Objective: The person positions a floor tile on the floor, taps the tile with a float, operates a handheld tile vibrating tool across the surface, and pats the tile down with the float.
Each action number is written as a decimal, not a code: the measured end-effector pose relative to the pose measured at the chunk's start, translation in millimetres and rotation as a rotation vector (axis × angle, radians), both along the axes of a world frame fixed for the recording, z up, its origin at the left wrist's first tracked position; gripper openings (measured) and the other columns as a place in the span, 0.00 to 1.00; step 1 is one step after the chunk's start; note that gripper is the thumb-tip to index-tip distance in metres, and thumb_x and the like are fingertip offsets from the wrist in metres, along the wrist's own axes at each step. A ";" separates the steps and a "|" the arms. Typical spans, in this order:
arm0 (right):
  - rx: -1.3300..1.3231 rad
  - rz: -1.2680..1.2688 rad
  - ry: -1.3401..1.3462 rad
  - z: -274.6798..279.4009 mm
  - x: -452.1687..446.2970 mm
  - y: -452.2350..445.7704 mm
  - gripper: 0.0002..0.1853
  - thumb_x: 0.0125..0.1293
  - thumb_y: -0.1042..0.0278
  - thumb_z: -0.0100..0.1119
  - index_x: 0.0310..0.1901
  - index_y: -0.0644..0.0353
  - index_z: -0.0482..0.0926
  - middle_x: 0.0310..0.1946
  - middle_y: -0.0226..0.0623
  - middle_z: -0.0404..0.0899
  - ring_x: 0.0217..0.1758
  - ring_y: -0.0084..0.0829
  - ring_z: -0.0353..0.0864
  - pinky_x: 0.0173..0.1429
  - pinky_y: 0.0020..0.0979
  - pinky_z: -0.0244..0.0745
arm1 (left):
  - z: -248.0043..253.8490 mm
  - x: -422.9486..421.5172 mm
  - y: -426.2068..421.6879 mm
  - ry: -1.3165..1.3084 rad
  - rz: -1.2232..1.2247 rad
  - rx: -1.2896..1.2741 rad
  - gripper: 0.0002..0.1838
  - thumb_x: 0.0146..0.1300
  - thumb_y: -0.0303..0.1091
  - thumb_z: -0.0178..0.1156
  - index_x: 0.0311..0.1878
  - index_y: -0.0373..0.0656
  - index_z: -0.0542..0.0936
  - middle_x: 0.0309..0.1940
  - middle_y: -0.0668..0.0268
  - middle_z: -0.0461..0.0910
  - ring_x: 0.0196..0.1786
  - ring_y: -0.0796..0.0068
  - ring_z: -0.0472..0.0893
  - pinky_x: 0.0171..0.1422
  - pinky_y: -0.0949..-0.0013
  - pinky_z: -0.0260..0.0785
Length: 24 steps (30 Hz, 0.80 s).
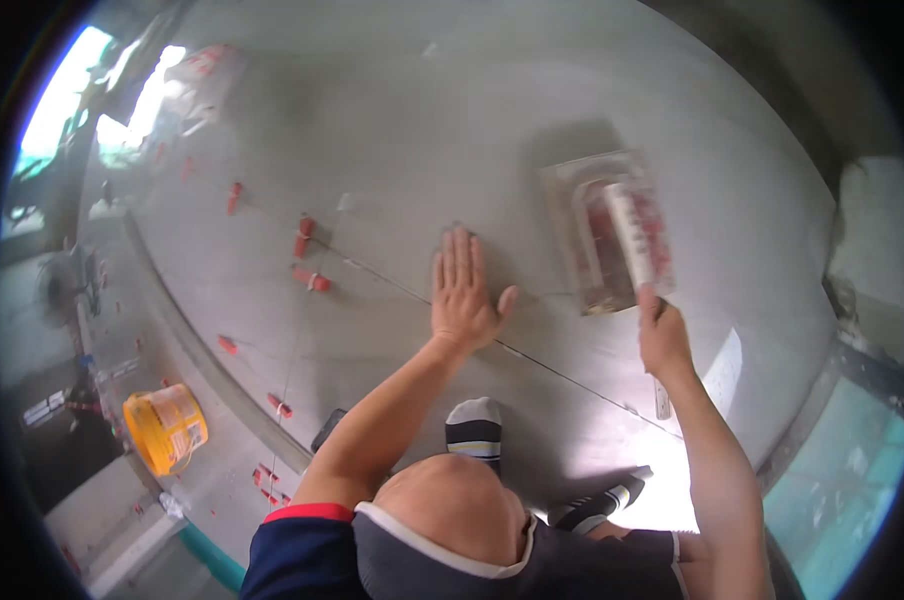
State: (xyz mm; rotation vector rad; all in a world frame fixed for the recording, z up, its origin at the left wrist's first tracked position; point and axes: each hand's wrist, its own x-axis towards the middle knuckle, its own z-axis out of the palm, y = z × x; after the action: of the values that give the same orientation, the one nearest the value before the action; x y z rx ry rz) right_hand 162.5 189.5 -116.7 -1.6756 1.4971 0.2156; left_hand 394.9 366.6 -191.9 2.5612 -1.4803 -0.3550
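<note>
My left hand (460,290) rests palm down on the large grey floor tiles, its fingers stretched and the thumb spread, just beside a dark joint line (537,362). My right hand (664,335) is closed round the lower end of the pale handle of a hand float (602,240). The float has a rectangular plate with red, worn patches. It is slightly blurred, and a dark shadow shows beyond its far edge. Whether the plate touches the tile or hovers over it, I cannot tell.
Red tile-levelling wedges (304,236) stand along the joints to the left. A yellow bucket (166,430) sits at the lower left, past a raised edge. My bent knee and socked feet (474,430) are on the tiles. Bright glare lies at the lower right.
</note>
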 end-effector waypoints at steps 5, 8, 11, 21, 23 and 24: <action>0.366 -0.144 -0.177 82.5 33.1 -13.1 0.34 0.73 0.29 0.45 0.29 0.58 0.72 0.13 0.27 0.63 0.10 0.20 0.61 0.14 0.27 0.57 | -2.7 0.8 0.4 -0.030 -0.001 -0.058 0.50 0.67 0.55 0.55 0.78 0.28 0.47 0.80 0.41 0.44 0.83 0.42 0.43 0.83 0.45 0.36; 0.195 -0.177 -0.327 138.6 36.9 -26.6 0.34 0.71 0.27 0.45 0.27 0.55 0.68 0.14 0.25 0.63 0.10 0.18 0.59 0.15 0.27 0.59 | -3.6 -5.0 9.3 -0.028 0.010 -0.051 0.49 0.68 0.54 0.55 0.78 0.27 0.47 0.80 0.41 0.44 0.82 0.41 0.43 0.83 0.45 0.36; -0.048 -0.111 -0.620 138.1 24.8 -33.2 0.34 0.73 0.28 0.42 0.28 0.56 0.68 0.15 0.24 0.62 0.14 0.17 0.62 0.19 0.25 0.61 | -7.2 -5.0 11.9 -0.050 0.012 -0.049 0.49 0.69 0.56 0.53 0.78 0.27 0.47 0.80 0.41 0.43 0.83 0.43 0.41 0.84 0.46 0.34; 0.004 0.126 0.019 20.2 -19.3 37.2 0.38 0.76 0.34 0.42 0.43 0.71 0.83 0.38 0.65 0.83 0.50 0.61 0.83 0.53 0.46 0.75 | 6.1 -6.5 47.5 0.026 -0.130 -0.119 0.36 0.67 0.44 0.60 0.72 0.32 0.64 0.76 0.46 0.58 0.80 0.46 0.54 0.83 0.48 0.45; 0.019 0.097 0.032 22.2 -21.3 36.3 0.39 0.75 0.34 0.41 0.43 0.71 0.83 0.38 0.65 0.83 0.50 0.62 0.82 0.53 0.46 0.75 | 26.5 -23.6 53.0 0.241 -0.384 -0.106 0.29 0.62 0.37 0.63 0.65 0.37 0.73 0.67 0.51 0.68 0.73 0.49 0.64 0.79 0.49 0.53; 0.033 0.096 0.026 21.4 -18.2 38.4 0.39 0.75 0.34 0.41 0.43 0.71 0.83 0.38 0.65 0.83 0.50 0.62 0.82 0.53 0.47 0.75 | 35.6 -29.7 58.0 0.338 -0.497 -0.089 0.26 0.60 0.34 0.65 0.62 0.39 0.77 0.62 0.54 0.74 0.69 0.51 0.69 0.77 0.50 0.57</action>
State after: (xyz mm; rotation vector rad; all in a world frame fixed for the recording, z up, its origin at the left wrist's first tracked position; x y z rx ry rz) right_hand 144.4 227.9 -95.2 -1.7262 1.4262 0.3135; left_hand 365.2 424.7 -156.3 1.9140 -1.9169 -0.7221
